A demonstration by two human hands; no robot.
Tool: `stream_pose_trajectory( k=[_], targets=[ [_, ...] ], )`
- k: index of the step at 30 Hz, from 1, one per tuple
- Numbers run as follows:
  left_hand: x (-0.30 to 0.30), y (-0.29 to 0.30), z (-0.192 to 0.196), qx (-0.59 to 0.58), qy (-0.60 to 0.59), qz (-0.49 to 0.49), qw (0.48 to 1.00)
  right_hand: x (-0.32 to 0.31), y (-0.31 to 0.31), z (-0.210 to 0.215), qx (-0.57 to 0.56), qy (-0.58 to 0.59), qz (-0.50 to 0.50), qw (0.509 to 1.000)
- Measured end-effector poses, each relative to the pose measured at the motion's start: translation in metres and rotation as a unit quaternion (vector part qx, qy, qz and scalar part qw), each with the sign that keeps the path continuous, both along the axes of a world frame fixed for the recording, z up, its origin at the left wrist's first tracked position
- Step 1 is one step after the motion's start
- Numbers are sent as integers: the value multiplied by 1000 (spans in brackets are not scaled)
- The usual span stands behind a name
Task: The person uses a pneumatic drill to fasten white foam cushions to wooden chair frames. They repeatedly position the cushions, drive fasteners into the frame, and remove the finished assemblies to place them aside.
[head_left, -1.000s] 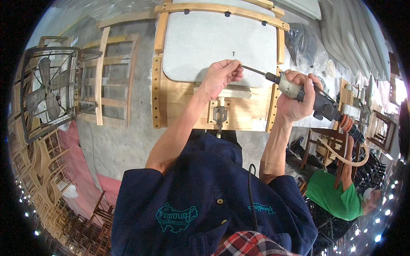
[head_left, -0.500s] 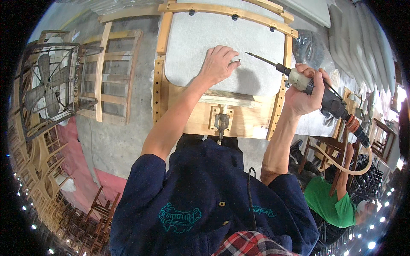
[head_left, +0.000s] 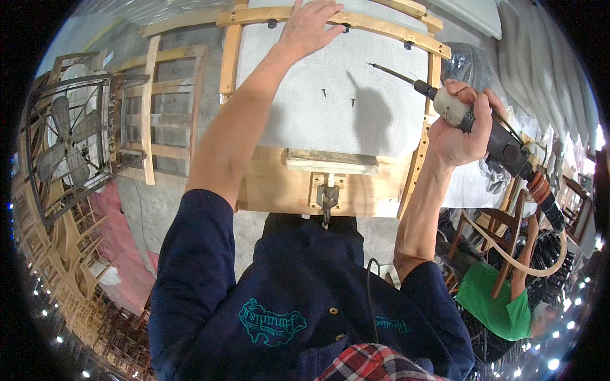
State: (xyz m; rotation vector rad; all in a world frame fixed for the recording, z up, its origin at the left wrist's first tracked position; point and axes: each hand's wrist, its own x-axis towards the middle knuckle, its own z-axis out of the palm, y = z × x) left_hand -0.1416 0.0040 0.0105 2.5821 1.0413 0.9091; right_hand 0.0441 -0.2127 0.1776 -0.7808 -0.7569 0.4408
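My left hand (head_left: 309,26) lies across the wooden rail (head_left: 381,32) at the far side of a white fabric-covered panel (head_left: 298,120). Its fingers are stretched out, the thumb close to a black bracket (head_left: 346,28). Two more black brackets sit along the rail, one on either side. In my right hand (head_left: 467,130) is a power screwdriver (head_left: 505,147), gripped round its body. Its long bit points up and left above the panel, touching nothing. Two loose screws, one a dark screw (head_left: 324,93) and another screw (head_left: 353,101), rest on the fabric.
A clamp (head_left: 328,195) is mounted on the wooden jig (head_left: 273,184) nearest me. A pale hose (head_left: 534,272) trails from the screwdriver. At left stand a caged fan (head_left: 67,140) and a wooden frame (head_left: 150,108). A person in green (head_left: 492,298) is at lower right.
My left hand has moved away from the middle of the panel to the far rail, and two screws now show on the fabric. The screwdriver has shifted slightly right and down.
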Motion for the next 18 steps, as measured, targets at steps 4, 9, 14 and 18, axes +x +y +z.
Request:
stream_pose_trajectory(
  k=[4, 9, 14, 18],
  targets=[
    [0, 0, 7, 28, -48, -35, 998, 1, 15, -6, -8, -19, 7, 1000],
    [2, 3, 13, 46, -78, -45, 995, -1, 37, -32, -75, -175, -85, 978],
    [0, 7, 6, 90, -61, -51, 993, -7, 71, -49, -62, -123, -22, 990],
    [1, 8, 1, 96, -76, -59, 991, -9, 95, -53, -20, -71, 5, 997]
  ],
)
